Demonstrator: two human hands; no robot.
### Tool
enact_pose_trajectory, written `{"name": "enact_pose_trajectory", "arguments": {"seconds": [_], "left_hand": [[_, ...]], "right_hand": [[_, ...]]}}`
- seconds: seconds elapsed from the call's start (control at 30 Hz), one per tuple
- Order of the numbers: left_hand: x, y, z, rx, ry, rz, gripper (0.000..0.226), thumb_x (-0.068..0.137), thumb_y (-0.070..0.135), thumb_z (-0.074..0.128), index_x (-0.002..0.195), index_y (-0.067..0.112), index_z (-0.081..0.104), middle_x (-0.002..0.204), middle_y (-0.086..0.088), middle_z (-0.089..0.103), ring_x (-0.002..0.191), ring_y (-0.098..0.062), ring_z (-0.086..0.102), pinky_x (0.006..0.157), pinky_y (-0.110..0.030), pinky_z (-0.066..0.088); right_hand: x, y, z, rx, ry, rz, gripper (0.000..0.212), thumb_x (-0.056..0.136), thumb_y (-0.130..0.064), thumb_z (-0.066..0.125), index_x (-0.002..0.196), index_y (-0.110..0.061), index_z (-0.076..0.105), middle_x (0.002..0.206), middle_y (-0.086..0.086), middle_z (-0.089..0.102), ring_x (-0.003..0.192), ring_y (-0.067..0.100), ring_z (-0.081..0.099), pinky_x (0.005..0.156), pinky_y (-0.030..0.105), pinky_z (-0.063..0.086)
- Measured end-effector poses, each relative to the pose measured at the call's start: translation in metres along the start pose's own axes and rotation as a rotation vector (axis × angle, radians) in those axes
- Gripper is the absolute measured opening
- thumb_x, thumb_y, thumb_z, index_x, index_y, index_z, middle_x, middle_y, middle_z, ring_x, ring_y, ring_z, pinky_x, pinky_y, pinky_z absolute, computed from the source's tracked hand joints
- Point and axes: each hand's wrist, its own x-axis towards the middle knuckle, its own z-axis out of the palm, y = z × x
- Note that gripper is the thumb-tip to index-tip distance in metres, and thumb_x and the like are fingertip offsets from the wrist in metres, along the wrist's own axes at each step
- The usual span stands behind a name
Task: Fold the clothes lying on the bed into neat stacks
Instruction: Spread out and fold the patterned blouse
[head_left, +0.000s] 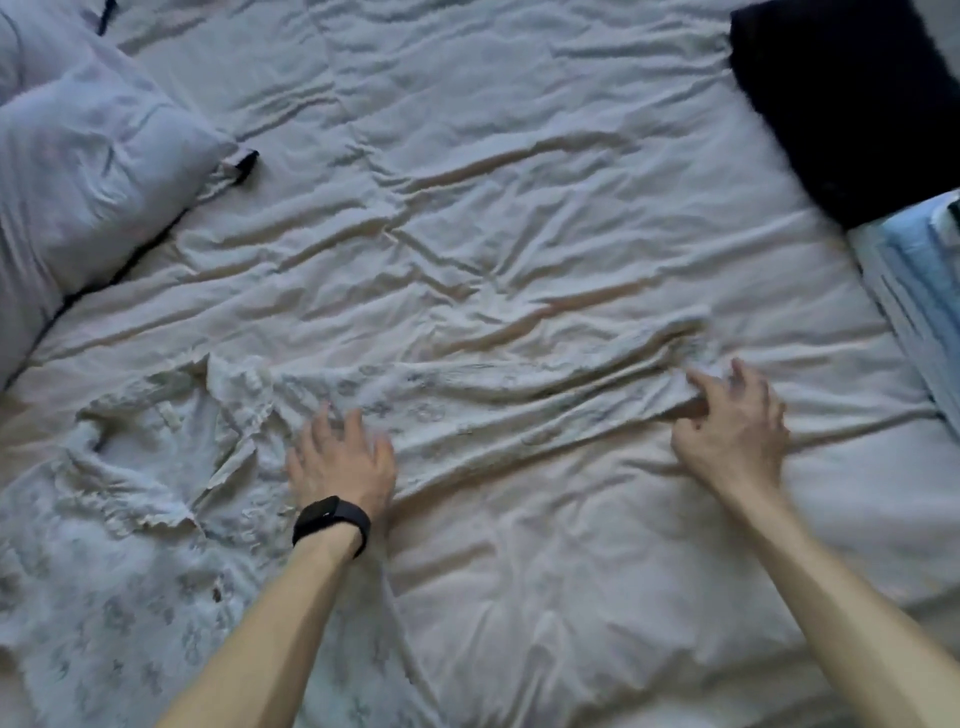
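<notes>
Wrinkly pale sheets (493, 208) cover the big bed, and the bed fills almost the whole view. Lots of soft folds run across it. Light is dim, so colors look gray.

On the left side sits a big puffy pillow (88, 171), with a small dark strap (245, 165) poking out next to its corner. Up in the far right corner lies a dark folded thing (852, 98), almost black. Just below it, at the right edge, sits a folded light blue cloth (922, 280) on top of a pale striped one.

One thin white garment (171, 488) with a small gray print and frilly lace edges lies spread on the near left part of the bed. A long part of it stretches to the right across the sheets, all bunched into ridges.

Both bare arms reach forward from the bottom. Resting flat on the garment near its middle is the left hand (340, 467), fingers spread wide and pressing down, gripping nothing. A black watch (331, 522) wraps that wrist. Over at the far end of the garment, the right hand (730, 431) has its fingers (701, 387) curled in, pinching a bunch of the cloth.
</notes>
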Motion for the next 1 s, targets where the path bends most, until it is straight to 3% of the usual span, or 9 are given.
{"name": "enact_pose_trajectory", "arguments": {"seconds": [0.1, 0.2, 0.3, 0.43, 0.53, 0.7, 0.83, 0.9, 1.0], "left_hand": [[0.025, 0.051, 0.000, 0.077, -0.029, 0.315, 0.058, 0.098, 0.060, 0.036, 0.151, 0.036, 0.027, 0.164, -0.004, 0.016, 0.150, -0.027, 0.015, 0.121, -0.050, 0.010], [0.040, 0.112, -0.002, 0.143, -0.057, 0.521, 0.063, 0.093, 0.067, 0.043, 0.146, 0.034, 0.036, 0.152, -0.005, 0.038, 0.138, -0.028, 0.035, 0.115, -0.047, 0.025], [0.051, 0.161, -0.007, 0.159, -0.082, 0.581, 0.044, 0.093, 0.061, 0.052, 0.118, 0.024, 0.054, 0.120, -0.005, 0.058, 0.102, -0.025, 0.051, 0.082, -0.036, 0.041], [0.062, 0.188, -0.011, -0.197, -0.053, 0.444, 0.018, 0.098, 0.038, 0.055, 0.096, 0.020, 0.049, 0.097, -0.004, 0.057, 0.087, -0.027, 0.055, 0.068, -0.035, 0.038], [0.061, 0.199, -0.014, -0.238, -0.045, 0.372, 0.022, 0.097, 0.037, 0.054, 0.109, 0.018, 0.050, 0.108, -0.005, 0.060, 0.095, -0.026, 0.059, 0.077, -0.040, 0.050], [0.051, 0.259, -0.025, -0.306, -0.358, 0.439, 0.045, 0.084, 0.044, 0.072, 0.119, 0.022, 0.055, 0.115, 0.000, 0.061, 0.105, -0.022, 0.059, 0.090, -0.037, 0.052], [0.047, 0.323, -0.037, -0.191, -0.533, 0.540, 0.034, 0.079, 0.052, 0.078, 0.093, 0.026, 0.060, 0.092, 0.006, 0.065, 0.086, -0.013, 0.062, 0.081, -0.033, 0.052], [0.047, 0.347, -0.038, -0.113, -0.557, 0.594, 0.023, 0.081, 0.043, 0.078, 0.091, 0.025, 0.067, 0.094, 0.004, 0.070, 0.088, -0.013, 0.065, 0.083, -0.034, 0.055], [0.043, 0.365, -0.038, -0.047, -0.507, 0.631, 0.011, 0.085, 0.030, 0.071, 0.094, 0.023, 0.073, 0.096, -0.001, 0.073, 0.093, -0.020, 0.067, 0.086, -0.038, 0.058]], "right_hand": [[0.003, 0.006, -0.004, 0.352, 0.087, 0.155, 0.060, 0.080, -0.037, 0.062, 0.133, -0.011, 0.054, 0.135, 0.017, 0.055, 0.127, 0.035, 0.049, 0.108, 0.041, 0.038], [0.025, 0.006, 0.004, 0.624, -0.094, 0.471, 0.082, 0.068, -0.069, 0.077, 0.126, -0.018, 0.051, 0.119, 0.005, 0.067, 0.102, 0.026, 0.069, 0.089, 0.044, 0.057], [0.045, 0.010, 0.016, 0.850, -0.193, 0.629, 0.066, 0.065, -0.057, 0.085, 0.108, -0.011, 0.066, 0.102, 0.008, 0.072, 0.074, 0.017, 0.071, 0.057, 0.035, 0.060], [0.054, 0.017, 0.016, 0.933, -0.058, 0.448, 0.015, 0.076, -0.027, 0.080, 0.081, -0.019, 0.068, 0.078, -0.004, 0.071, 0.074, 0.013, 0.065, 0.074, 0.038, 0.056], [0.049, 0.029, 0.017, 0.866, -0.015, 0.403, 0.031, 0.069, -0.048, 0.071, 0.086, -0.023, 0.068, 0.076, -0.005, 0.068, 0.078, 0.020, 0.065, 0.080, 0.042, 0.057], [0.044, 0.034, 0.020, 0.879, -0.103, 0.495, 0.060, 0.056, -0.069, 0.073, 0.094, -0.022, 0.070, 0.085, -0.005, 0.075, 0.086, 0.020, 0.072, 0.085, 0.049, 0.058], [0.047, 0.029, 0.013, 0.938, -0.211, 0.587, 0.049, 0.068, -0.049, 0.087, 0.098, -0.015, 0.069, 0.077, -0.004, 0.071, 0.062, 0.008, 0.069, 0.066, 0.029, 0.062], [0.050, 0.029, 0.010, 0.829, -0.231, 0.568, 0.039, 0.075, -0.040, 0.085, 0.099, -0.015, 0.068, 0.074, -0.008, 0.068, 0.054, 0.001, 0.060, 0.053, 0.012, 0.049], [0.051, 0.029, 0.008, 0.761, -0.234, 0.591, 0.041, 0.068, -0.040, 0.085, 0.100, -0.019, 0.069, 0.085, -0.006, 0.072, 0.076, 0.012, 0.067, 0.069, 0.025, 0.052]]}}
